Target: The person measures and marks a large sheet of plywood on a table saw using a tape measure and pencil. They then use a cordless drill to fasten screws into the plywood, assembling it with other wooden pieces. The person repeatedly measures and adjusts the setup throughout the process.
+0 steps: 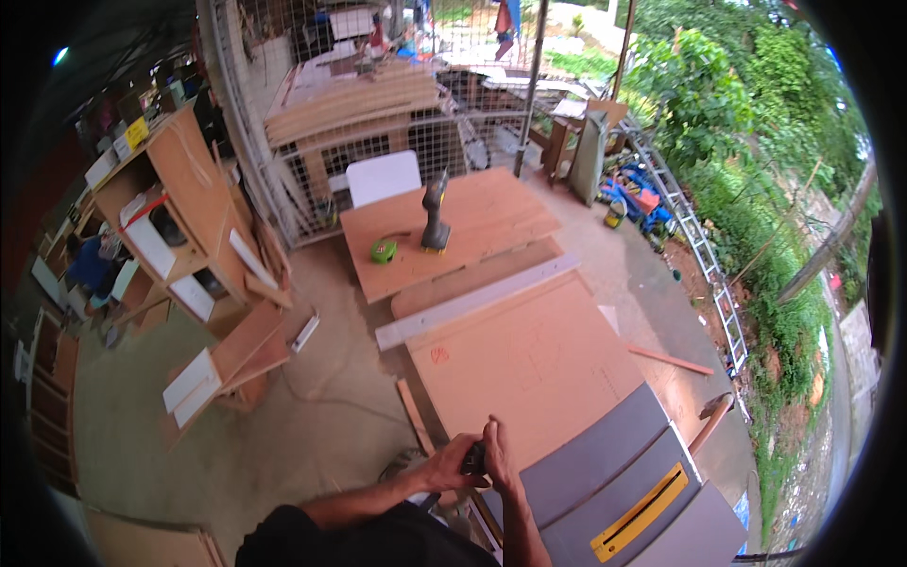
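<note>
My left hand [452, 465] and my right hand [501, 454] come together at the near left corner of a grey table saw [557, 472]. Between them is a small black object [474, 460], mostly covered by fingers, so its kind is unclear. The left fingers curl around it from the left, and the right hand closes on it from the other side. Just beyond my hands lies a large brown board [520, 359] with faint pencil and red marks. A pale straight bar [477, 300] crosses its far end.
Farther off, a wooden panel [472, 213] carries a cordless drill [435, 222] and a green tape measure [384, 250]. Wooden cabinets [179, 198] stand left. A yellow slotted insert [641, 513] sits in the saw top. A ladder [694, 246] leans at right, and a person [90, 265] is far left.
</note>
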A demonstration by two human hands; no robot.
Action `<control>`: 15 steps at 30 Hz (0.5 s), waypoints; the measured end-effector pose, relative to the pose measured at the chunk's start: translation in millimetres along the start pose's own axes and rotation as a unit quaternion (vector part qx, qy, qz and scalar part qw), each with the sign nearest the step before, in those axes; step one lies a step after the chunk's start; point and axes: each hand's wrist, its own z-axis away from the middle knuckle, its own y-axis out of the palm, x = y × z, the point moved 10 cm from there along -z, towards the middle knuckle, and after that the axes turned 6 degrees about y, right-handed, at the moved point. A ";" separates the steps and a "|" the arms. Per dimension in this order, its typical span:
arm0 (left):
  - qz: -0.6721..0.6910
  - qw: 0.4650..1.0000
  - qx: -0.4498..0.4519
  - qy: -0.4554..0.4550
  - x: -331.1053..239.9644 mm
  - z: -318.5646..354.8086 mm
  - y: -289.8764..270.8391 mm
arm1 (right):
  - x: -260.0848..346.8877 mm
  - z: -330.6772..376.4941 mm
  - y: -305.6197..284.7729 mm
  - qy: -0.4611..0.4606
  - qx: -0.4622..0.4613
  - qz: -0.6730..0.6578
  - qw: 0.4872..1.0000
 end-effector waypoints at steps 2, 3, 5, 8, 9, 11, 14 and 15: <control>-0.026 0.999 -0.042 0.022 9.5 -14.2 -31.9 | 11.5 -4.7 17.9 0.023 0.013 -0.103 0.994; -0.031 0.998 -0.051 0.020 19.7 -25.4 -51.2 | 13.9 -9.6 26.4 0.061 0.019 -0.146 0.987; -0.024 0.995 -0.100 0.014 44.6 -48.0 -98.7 | 14.6 -6.8 33.6 0.132 0.058 -0.219 0.965; -0.150 0.971 -0.174 0.069 85.0 -112.7 -207.8 | 32.2 4.2 32.6 0.092 0.096 -0.102 0.986; -0.208 0.953 -0.211 0.070 98.2 -132.9 -245.0 | 23.6 18.2 28.2 0.129 0.093 -0.063 0.985; -0.341 0.913 -0.225 0.000 137.2 -184.1 -309.2 | 2.8 75.5 34.6 0.201 0.049 -0.117 0.971; -0.332 0.917 -0.198 -0.095 192.7 -237.7 -365.7 | -24.6 133.1 44.8 0.322 -0.065 -0.256 0.909; -0.352 0.911 -0.190 -0.096 200.7 -245.4 -372.5 | -28.4 137.0 46.0 0.346 -0.084 -0.260 0.898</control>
